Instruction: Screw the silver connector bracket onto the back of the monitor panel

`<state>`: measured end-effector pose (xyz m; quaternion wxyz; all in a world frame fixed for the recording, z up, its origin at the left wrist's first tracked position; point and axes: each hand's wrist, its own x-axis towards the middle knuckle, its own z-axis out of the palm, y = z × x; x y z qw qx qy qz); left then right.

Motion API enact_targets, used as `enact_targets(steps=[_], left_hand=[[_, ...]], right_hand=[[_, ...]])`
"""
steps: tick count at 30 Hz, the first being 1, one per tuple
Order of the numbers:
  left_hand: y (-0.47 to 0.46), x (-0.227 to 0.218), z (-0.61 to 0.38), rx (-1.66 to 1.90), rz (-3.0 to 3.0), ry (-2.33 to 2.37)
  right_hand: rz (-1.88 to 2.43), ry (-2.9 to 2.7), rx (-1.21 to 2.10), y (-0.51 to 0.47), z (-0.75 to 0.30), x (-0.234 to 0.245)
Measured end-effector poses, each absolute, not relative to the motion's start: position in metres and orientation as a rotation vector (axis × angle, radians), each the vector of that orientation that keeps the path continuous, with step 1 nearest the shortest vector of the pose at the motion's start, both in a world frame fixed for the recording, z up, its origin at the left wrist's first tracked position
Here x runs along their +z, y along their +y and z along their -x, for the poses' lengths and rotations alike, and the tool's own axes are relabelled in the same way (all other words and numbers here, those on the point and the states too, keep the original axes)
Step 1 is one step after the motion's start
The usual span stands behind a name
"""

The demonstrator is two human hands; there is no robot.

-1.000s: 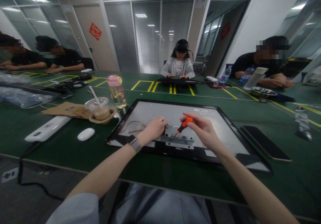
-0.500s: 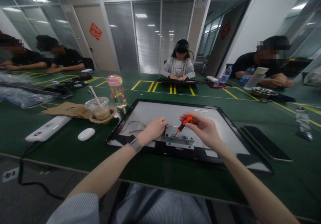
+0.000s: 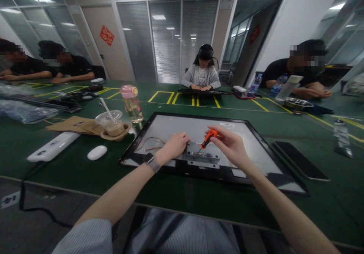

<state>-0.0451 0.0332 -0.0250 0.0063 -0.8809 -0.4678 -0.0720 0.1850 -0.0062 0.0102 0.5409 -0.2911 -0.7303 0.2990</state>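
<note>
An orange and black screwdriver [image 3: 209, 138] is pinched by its handle in my right hand [image 3: 229, 143]. It tilts, with its tip down at the ports of a small metal bracket [image 3: 203, 158]. The bracket stands near the front edge of a flat display panel [image 3: 173, 124] with a black frame, which lies on the table. Beside the bracket's left end rests my left hand [image 3: 177, 144], fingers curled against it; the fingertips are partly hidden, so their exact hold is unclear. Thin wires [image 3: 155, 143] lie on the panel left of that hand.
On the left are a white mouse-like case [image 3: 97, 152], a power strip [image 3: 54, 146], an iced drink cup [image 3: 109, 119] and a pink-lidded bottle [image 3: 131, 104]. A black phone [image 3: 300, 160] lies right of the panel. Several people sit around the green table [image 3: 85, 182].
My right hand's fingers have shifted slightly on the screwdriver handle, which stays tilted over the bracket. My left hand stays in place. The whole view has moved a little.
</note>
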Motion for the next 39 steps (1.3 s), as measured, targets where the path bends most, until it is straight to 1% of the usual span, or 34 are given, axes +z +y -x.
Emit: enact_targets(steps=[5, 7, 12, 17, 24, 32, 39], left_hand=[[0.035, -0.028, 0.046, -0.237, 2.768, -1.459], [0.035, -0.028, 0.046, -0.22, 2.768, -1.467], [0.034, -0.026, 0.045, -0.223, 2.756, -1.468], [0.033, -0.025, 0.046, -0.227, 2.773, -1.461], [0.035, -0.028, 0.046, -0.228, 2.763, -1.456], [0.035, -0.027, 0.046, -0.218, 2.765, -1.468], [0.037, -0.031, 0.046, -0.24, 2.758, -1.454]], right_hand=[[0.693, -1.741, 0.555, -0.006, -0.185, 0.013], [0.682, -1.772, 0.587, -0.009, -0.186, 0.015], [0.664, -1.716, 0.812, -0.01, -0.186, 0.013], [0.691, -1.594, 0.736, -0.006, -0.18, 0.01], [0.692, -1.551, 0.788, -0.01, -0.173, 0.007], [0.664, -1.653, 0.777, -0.012, -0.178, 0.007], [0.634, -1.655, 0.703, -0.012, -0.175, 0.012]])
